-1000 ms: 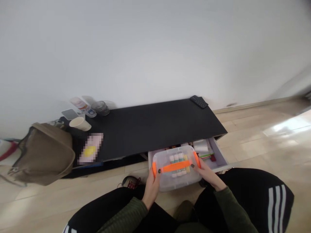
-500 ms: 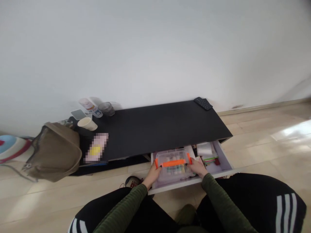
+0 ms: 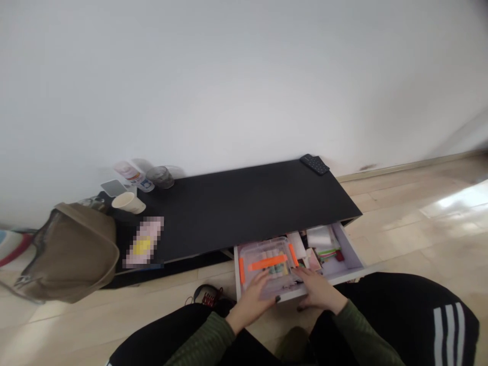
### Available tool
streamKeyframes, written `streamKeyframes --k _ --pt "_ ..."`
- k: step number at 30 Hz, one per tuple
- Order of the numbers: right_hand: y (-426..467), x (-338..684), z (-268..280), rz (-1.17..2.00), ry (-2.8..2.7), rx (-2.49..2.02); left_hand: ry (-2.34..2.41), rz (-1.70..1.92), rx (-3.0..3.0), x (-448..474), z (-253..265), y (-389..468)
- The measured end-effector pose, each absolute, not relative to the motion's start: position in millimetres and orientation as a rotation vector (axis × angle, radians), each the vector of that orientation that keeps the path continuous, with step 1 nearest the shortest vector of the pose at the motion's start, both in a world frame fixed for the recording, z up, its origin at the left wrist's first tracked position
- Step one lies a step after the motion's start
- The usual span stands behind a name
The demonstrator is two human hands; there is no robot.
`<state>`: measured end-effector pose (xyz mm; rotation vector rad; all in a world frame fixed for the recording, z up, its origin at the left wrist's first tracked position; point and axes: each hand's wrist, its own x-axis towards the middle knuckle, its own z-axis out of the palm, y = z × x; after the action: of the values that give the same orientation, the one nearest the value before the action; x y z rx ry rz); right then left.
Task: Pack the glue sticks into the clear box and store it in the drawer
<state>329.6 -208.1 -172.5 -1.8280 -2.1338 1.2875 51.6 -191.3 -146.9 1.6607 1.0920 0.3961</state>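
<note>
A clear plastic case [image 3: 249, 279] with orange latches and an orange handle lies in the left part of the open white drawer [image 3: 348, 277]. Small bottles or tubes show faintly through its lid. My left hand [image 3: 252, 301] is over the drawer's front edge, fingers stretched toward the case's near side and thumb apart. At the case's right near corner is my right hand [image 3: 318, 290], also over the front edge, fingers spread and thumb in front of the drawer. Neither hand holds the case; whether they touch the drawer front I cannot tell.
The drawer's right side holds a pink box [image 3: 313, 260], white packets and green sticks. On the black cabinet [image 3: 244, 198] stand a paper cup [image 3: 129, 202], spray can [image 3: 134, 176], glass [image 3: 160, 177] and dark keypad-like object [image 3: 314, 164]. A brown bag [image 3: 74, 254] sits at left.
Both hands have let go of the case's sides and drawn back to the drawer's front edge. The case now lies lower in the drawer. The view has shifted slightly.
</note>
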Motion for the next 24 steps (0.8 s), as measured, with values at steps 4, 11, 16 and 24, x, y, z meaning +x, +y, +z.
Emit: streamKeyframes --k 4,11,16,24 --pt "-209.4 332.8 -174.7 1.167 -2.225 -1.895 0.906 0.391 1.624 66.9 -130.5 -210.4" --pt "-203.0 319.9 -152.5 0.718 -2.208 -1.945 0.937 0.223 1.677 69.1 -134.2 -208.6" --pt "-193.6 307.4 -153.9 0.408 -2.074 -1.949 1.081 0.261 1.756 62.1 -139.3 -189.8" --pt "-150.6 290.5 -157.8 0.34 -1.907 -1.989 1.329 0.439 1.742 60.9 -155.3 -141.8"
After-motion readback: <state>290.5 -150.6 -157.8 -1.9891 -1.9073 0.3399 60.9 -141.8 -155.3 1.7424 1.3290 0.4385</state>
